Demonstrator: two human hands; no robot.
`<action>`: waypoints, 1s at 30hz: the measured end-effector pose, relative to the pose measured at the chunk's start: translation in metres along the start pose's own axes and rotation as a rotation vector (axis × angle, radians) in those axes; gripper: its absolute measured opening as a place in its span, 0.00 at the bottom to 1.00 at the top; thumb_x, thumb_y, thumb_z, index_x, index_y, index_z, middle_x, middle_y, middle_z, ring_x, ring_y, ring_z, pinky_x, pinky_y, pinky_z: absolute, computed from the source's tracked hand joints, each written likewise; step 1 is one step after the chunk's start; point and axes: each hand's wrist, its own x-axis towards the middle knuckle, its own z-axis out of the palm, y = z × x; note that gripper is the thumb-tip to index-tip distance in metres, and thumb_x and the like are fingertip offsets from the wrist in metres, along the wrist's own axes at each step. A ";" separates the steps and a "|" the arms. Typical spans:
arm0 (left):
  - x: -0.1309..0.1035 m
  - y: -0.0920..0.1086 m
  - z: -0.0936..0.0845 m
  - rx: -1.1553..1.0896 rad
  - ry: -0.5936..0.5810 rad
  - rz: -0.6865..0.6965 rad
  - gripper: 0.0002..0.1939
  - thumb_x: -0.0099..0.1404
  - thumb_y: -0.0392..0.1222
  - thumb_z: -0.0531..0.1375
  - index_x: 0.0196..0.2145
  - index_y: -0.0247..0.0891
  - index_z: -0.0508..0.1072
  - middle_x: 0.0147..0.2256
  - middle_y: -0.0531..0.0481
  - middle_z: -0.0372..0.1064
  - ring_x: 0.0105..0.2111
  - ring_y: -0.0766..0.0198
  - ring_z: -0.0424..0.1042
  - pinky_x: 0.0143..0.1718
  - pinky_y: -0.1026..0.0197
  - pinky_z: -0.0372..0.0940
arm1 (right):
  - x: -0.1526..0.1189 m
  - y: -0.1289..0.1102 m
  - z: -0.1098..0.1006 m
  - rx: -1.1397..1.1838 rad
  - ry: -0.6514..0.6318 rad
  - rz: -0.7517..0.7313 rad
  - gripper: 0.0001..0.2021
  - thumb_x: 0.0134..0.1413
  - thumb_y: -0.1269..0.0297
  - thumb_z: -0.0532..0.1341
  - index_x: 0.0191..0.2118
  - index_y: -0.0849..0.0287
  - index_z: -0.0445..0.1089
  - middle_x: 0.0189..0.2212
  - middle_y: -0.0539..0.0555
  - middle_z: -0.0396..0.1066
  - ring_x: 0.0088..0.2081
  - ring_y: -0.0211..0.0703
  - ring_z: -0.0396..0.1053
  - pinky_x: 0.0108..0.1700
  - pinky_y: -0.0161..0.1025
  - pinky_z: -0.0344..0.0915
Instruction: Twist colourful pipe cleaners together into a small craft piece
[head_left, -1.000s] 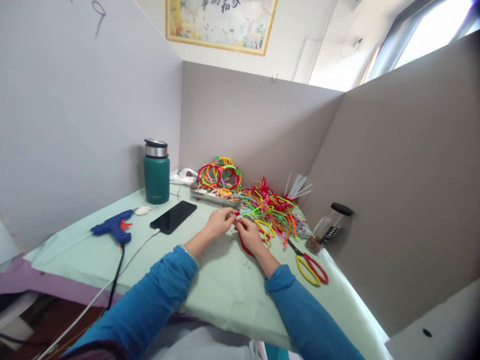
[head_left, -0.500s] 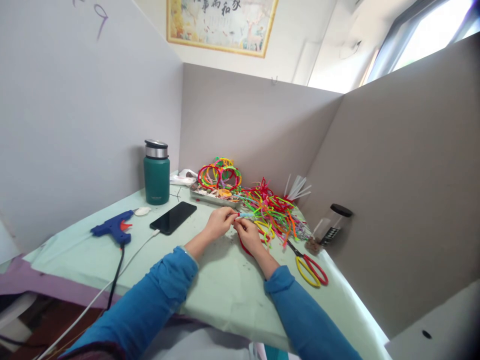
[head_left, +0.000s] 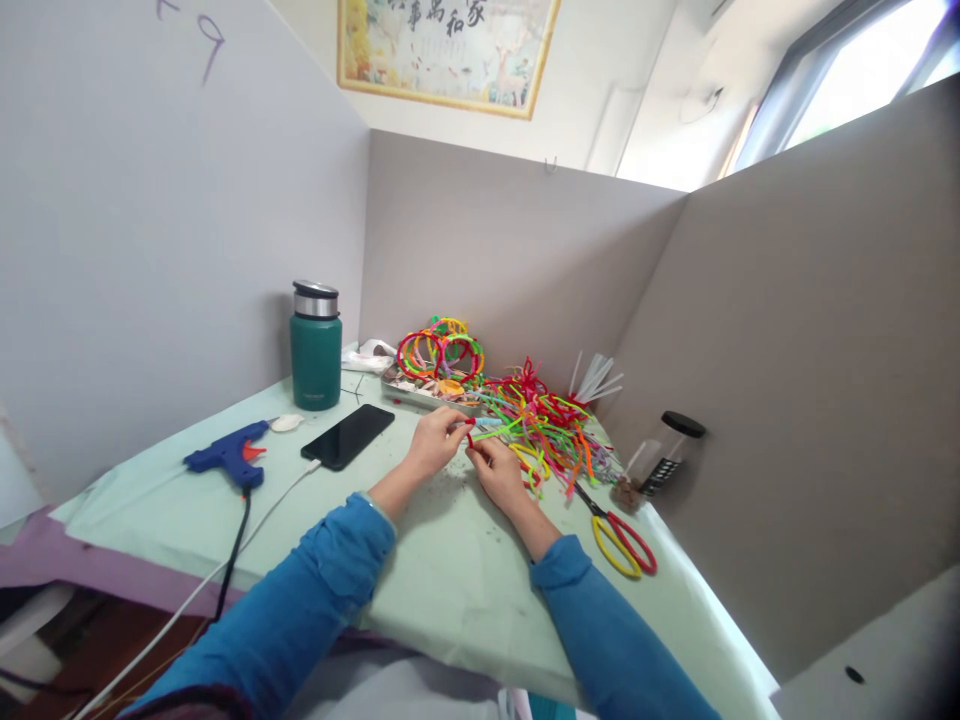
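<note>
My left hand (head_left: 437, 440) pinches a red pipe cleaner (head_left: 470, 432) between thumb and fingertips. Just to the right and slightly lower, the fingertips of my right hand (head_left: 495, 470) close on the same red strand, and a short stretch of it shows between the two hands. Most of the strand is hidden by my fingers. Right behind the fingertips lie a light blue pipe cleaner (head_left: 489, 422) and the tangled heap of coloured pipe cleaners (head_left: 551, 415). Yellow and red pieces stick out past my right wrist.
Scissors (head_left: 626, 545) with one yellow and one red handle lie to the right, near a tipped clear jar (head_left: 661, 455). Pipe-cleaner rings (head_left: 442, 352) rest on a metal tray (head_left: 420, 398). On the left are a phone (head_left: 349, 437), a green flask (head_left: 315, 360) and a blue glue gun (head_left: 229, 455) with its cord.
My fingertips have drawn slightly apart, so the red strand now shows between them. The red curve seen below my right hand before is no longer visible there.
</note>
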 end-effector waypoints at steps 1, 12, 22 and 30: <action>0.000 0.001 -0.001 -0.004 -0.010 0.004 0.08 0.60 0.42 0.57 0.32 0.36 0.74 0.30 0.50 0.70 0.30 0.68 0.66 0.33 0.66 0.60 | 0.000 0.002 0.000 -0.014 0.003 0.009 0.10 0.54 0.61 0.56 0.31 0.58 0.72 0.29 0.54 0.70 0.31 0.42 0.65 0.35 0.37 0.58; 0.002 0.000 -0.003 -0.055 -0.068 -0.025 0.12 0.60 0.46 0.56 0.29 0.36 0.75 0.28 0.51 0.70 0.28 0.69 0.65 0.31 0.67 0.57 | 0.004 0.013 -0.003 0.099 0.067 0.147 0.14 0.55 0.57 0.54 0.33 0.60 0.72 0.27 0.54 0.71 0.30 0.43 0.65 0.33 0.37 0.59; 0.004 -0.004 -0.002 -0.124 0.046 -0.157 0.12 0.60 0.46 0.55 0.28 0.35 0.73 0.26 0.52 0.70 0.27 0.69 0.64 0.30 0.68 0.58 | 0.000 -0.008 -0.007 0.168 -0.115 0.009 0.12 0.55 0.59 0.54 0.31 0.58 0.72 0.25 0.51 0.71 0.28 0.41 0.65 0.33 0.35 0.60; 0.007 -0.005 -0.005 -0.175 0.058 -0.144 0.11 0.60 0.44 0.55 0.29 0.35 0.72 0.27 0.51 0.69 0.29 0.68 0.65 0.32 0.67 0.60 | 0.003 0.005 -0.016 0.160 -0.147 0.047 0.11 0.52 0.59 0.56 0.30 0.59 0.72 0.27 0.51 0.70 0.30 0.40 0.65 0.33 0.35 0.59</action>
